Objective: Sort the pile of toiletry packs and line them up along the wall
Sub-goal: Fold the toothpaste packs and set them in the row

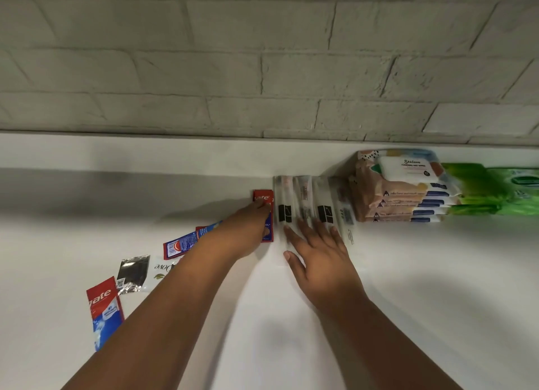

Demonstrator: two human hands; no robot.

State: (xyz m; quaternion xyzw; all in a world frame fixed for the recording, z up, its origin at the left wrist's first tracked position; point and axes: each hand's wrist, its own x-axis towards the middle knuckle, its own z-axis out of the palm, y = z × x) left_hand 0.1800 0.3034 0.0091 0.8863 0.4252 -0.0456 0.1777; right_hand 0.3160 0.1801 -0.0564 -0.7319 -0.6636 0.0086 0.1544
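Far left, near the table edge: red toothpaste sachet (104, 311), lying loose and unsorted. Just right of it: silver foil sachet (132, 274) beside a white Dove sachet (161, 269), partly hidden under the left forearm. Further in: two more red-and-blue sachets (182, 243), overlapping and askew, judged to be the remainder of the pile.

Centre: left hand (248, 229), fingers extended and flat upon a red sachet (264, 198), pressing rather than gripping; probably sliding it toward the wall to begin a toothpaste group next to the clear packs. Thumb position not visible.

Right of centre: right hand (318, 249), fingers spread and straight, resting on the near ends of a row of clear packs with black labels (306, 206); likely steadying them so the row stays aligned while the sachet is pushed in alongside.

Right: stack of beige wet-wipe packs (405, 194), set close to the wall; then green wipe packs (493, 188), cut by the frame edge. Sorted by kind, side by side.

Surface: plain white table (408, 302), smooth. Behind: painted white brick wall (233, 69), with a low white ledge at its foot.
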